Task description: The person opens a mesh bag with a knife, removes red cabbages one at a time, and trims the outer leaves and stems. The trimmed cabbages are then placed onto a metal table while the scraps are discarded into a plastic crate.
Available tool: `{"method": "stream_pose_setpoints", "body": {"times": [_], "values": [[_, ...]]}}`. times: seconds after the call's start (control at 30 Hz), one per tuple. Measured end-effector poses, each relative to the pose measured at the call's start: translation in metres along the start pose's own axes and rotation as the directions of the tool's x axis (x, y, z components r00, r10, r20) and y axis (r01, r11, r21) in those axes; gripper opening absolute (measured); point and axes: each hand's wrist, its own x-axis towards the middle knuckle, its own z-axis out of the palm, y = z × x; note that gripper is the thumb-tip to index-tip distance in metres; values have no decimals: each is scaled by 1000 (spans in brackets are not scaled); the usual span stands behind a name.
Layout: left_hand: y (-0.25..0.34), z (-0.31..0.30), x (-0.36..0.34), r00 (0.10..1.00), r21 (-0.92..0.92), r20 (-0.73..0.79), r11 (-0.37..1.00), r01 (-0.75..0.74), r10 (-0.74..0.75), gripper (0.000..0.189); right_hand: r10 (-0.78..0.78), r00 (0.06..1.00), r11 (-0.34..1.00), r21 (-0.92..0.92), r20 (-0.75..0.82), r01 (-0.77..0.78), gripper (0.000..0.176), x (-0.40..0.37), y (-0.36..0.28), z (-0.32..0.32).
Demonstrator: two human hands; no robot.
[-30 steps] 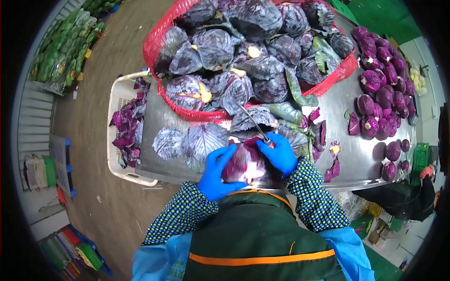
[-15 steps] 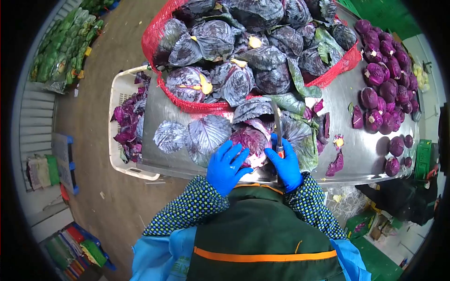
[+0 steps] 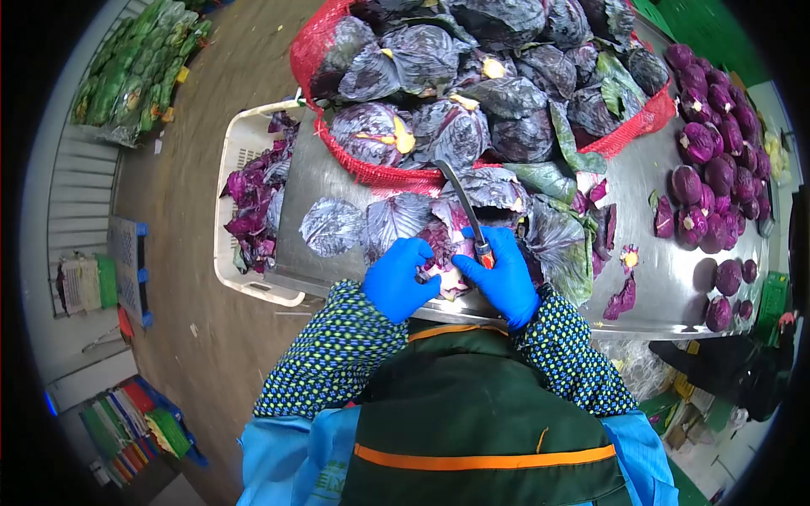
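One red cabbage [image 3: 447, 244] sits at the table's [image 3: 658, 270] near edge, between your two gloved hands. Left hand [image 3: 396, 282]: grip curled closed on the cabbage's side. Right hand [image 3: 504, 274]: grip tight round the handle of one knife [image 3: 460, 202], blade pointing away over the cabbage. Behind: one red net sack [image 3: 371, 173]. Left of the table: one white crate [image 3: 245, 126].

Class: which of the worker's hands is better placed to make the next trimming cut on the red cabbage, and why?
Probably the right. The right hand grips the knife, its blade pointing away over the red cabbage, while the left hand is curled against the head, steadying it.
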Motion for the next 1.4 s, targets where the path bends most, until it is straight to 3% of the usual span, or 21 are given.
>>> {"method": "stream_pose_setpoints", "body": {"times": [0.13, 0.3, 0.37, 0.43, 0.5, 0.57, 0.7, 0.87, 0.93, 0.97, 1.0, 1.03, 1.07, 1.1, 1.17, 1.2, 1.23, 1.3, 1.33, 1.37, 1.4], "values": [[-14, 12, 3, 986, 265, -141, 963, -51, 91, 24, -22, 999, 999, -37, 29, 23, 41, 0, -1, 7], [-31, 2, 1, 995, -2, 47, 996, 93, -93, 25, -11, 1000, 999, -44, 19, 11, 39, -4, -4, 8], [-16, 11, -19, 937, 118, -191, 954, -275, 293, 39, 73, 997, 997, -4, 16, -73, 38, -1, -3, 3], [-8, 23, -23, 947, 144, -188, 961, -236, 261, 52, 292, 956, 920, 275, -3, -280, 37, 3, 5, 0], [-11, 37, -19, 940, 138, -258, 972, -192, 223, 58, 188, 980, 966, 195, -70, -171, 36, 6, 13, -2], [0, 38, -16, 940, 139, -279, 977, -164, 198, 59, 316, 948, 900, 330, -42, -285, 36, 7, 13, -7], [6, 36, -14, 968, 145, -223, 986, -86, 117, 54, 263, 956, 954, 183, -129, -238, 38, 2, 15, -2], [-8, 45, -21, 964, 81, -256, 996, -49, 68, 42, 224, 970, 966, 151, -95, -209, 40, 1, 10, 2], [-21, 51, -31, 884, 382, -183, 860, -339, 430, 31, 220, 973, 964, 172, -76, -204, 41, 3, 10, 4], [-25, 50, -38, 885, 386, -181, 859, -336, 428, 31, 219, 973, 963, 177, -74, -203, 41, 4, 10, 3], [-29, 47, -44, 933, 52, -250, 966, -252, 257, 25, 178, 983, 976, 130, -34, -173, 42, 5, 9, 0], [-34, 41, -46, 965, -293, -251, 945, -147, 73, 19, 140, 990, 987, 81, 3, -140, 43, 6, 9, -2], [-32, 24, -39, 956, -60, -235, 979, -195, 176, 31, 139, 989, 981, 129, 44, -144, 44, 7, 5, -6], [-24, 15, -26, 959, -69, -225, 979, -189, 170, 31, 110, 987, 990, 74, 117, -119, 42, 10, 3, -13], [0, -8, 10, 830, 360, 110, 756, -546, 547, 65, 189, 924, 901, 314, 333, -297, 47, 22, 19, -22], [-7, -7, 24, 854, 246, 170, 818, -520, 492, 81, 178, 963, 907, 346, 204, -241, 56, 25, 25, -24], [-17, -2, 39, 863, 136, 239, 865, -483, 445, 97, 356, 926, 852, 364, 123, -376, 53, 22, -3, -35], [-13, 10, 41, 885, 114, 164, 883, -455, 435, 103, 324, 943, 865, 427, -76, -263, 47, 1, 8, -47], [-7, 18, 36, 942, 136, 83, 933, -333, 324, 103, 200, 974, 961, 213, -108, -174, 43, -21, 26, -46], [-5, 25, 32, 980, 145, 13, 970, -196, 196, 102, 272, 960, 943, 219, -65, -252, 42, -39, 23, -42], [-3, 30, 31, 977, 199, -28, 959, -200, 210, 101, 195, 978, 978, 89, -73, -188, 42, -47, 20, -36]]}}
